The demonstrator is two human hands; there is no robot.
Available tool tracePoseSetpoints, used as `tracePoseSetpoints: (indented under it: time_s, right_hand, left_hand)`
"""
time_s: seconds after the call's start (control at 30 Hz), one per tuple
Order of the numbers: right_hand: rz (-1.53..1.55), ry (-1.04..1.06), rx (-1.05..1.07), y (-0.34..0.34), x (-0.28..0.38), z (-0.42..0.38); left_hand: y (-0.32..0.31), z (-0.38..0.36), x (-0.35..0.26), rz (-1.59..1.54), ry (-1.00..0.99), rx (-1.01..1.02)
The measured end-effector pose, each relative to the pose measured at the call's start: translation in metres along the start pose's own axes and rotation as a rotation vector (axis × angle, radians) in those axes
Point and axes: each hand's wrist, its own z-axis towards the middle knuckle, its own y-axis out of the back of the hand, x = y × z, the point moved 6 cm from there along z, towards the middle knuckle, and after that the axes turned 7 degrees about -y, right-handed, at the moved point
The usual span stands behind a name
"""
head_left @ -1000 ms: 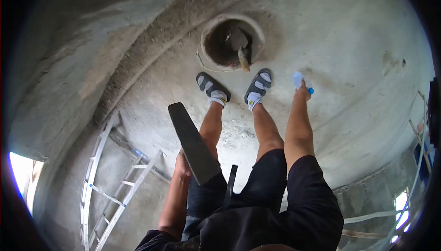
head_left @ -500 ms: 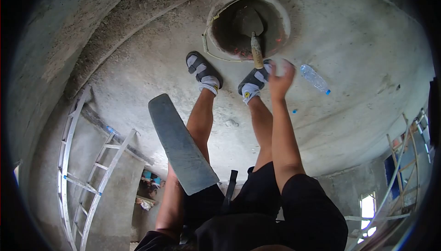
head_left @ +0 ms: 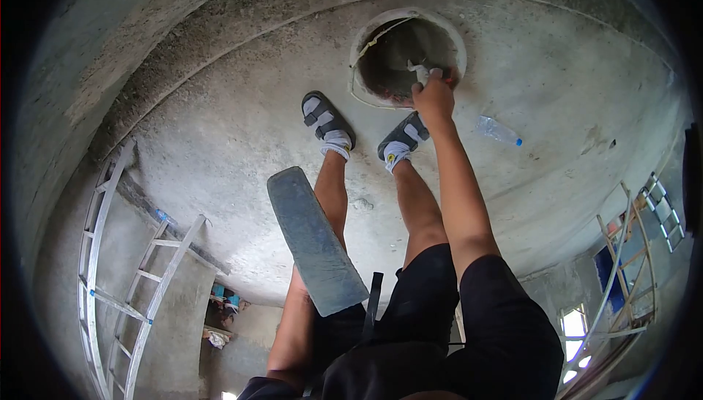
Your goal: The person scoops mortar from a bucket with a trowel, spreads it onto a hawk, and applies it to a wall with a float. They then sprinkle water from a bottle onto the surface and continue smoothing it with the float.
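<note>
Over the near right rim of a round bucket (head_left: 463, 52), my right hand (head_left: 433, 98) is closed round the handle of a trowel (head_left: 419, 70), whose blade is down in the dark grey mix inside. A long grey board (head_left: 316, 240) lies slanted above my left leg and covers my left hand, so its fingers are hidden. Only the left forearm shows below the board.
Right of the bucket lies a clear plastic bottle (head_left: 499, 131) with a blue cap. My sandalled feet stand on the concrete floor just before the bucket. A metal ladder (head_left: 157, 290) is at the left, and more ladders (head_left: 663, 210) are at the right.
My right hand has moved forward from beside the right foot and taken hold of the trowel handle. In view, the board has shifted right and slightly down.
</note>
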Motion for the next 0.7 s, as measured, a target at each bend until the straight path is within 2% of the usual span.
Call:
tracePoseSetpoints:
  time_s: [0.1,0.17,0.23,0.33,0.4,0.47,0.53,0.6,0.67,0.7]
  right_hand:
    - [0.142,0.029,-0.113,0.006,0.006,0.002]
    - [0.189,0.015,-0.040,-0.011,0.011,0.009]
    - [0.205,0.020,-0.045,-0.022,0.020,0.005]
    - [0.223,-0.019,0.012,-0.036,0.029,-0.001]
    - [0.268,0.096,0.016,-0.044,0.033,-0.007]
    - [0.350,0.094,-0.029,-0.037,0.031,-0.012]
    - [0.797,-0.282,0.484,-0.051,0.016,-0.020]
    - [0.898,-0.333,0.568,-0.056,-0.008,-0.016]
    - [1.330,-0.417,0.812,-0.058,-0.030,-0.020]
    - [1.386,-0.375,1.003,-0.063,-0.044,-0.022]
  left_hand:
    - [-0.001,0.003,-0.007,-0.004,-0.002,0.001]
    - [-0.002,0.004,-0.007,-0.027,0.008,0.014]
    - [-0.008,0.007,-0.007,-0.119,0.049,0.132]
    - [-0.001,0.010,-0.008,-0.060,0.017,0.104]
    - [0.000,0.012,-0.007,-0.007,0.025,0.121]
    - [-0.007,0.010,-0.005,0.043,0.032,0.137]
    - [-0.015,0.008,-0.006,0.053,0.005,0.117]
    - [-0.014,0.010,-0.009,0.099,-0.027,0.107]
    - [-0.015,0.013,-0.013,0.142,-0.060,0.099]
    - [-0.022,0.015,-0.018,0.227,-0.094,0.184]
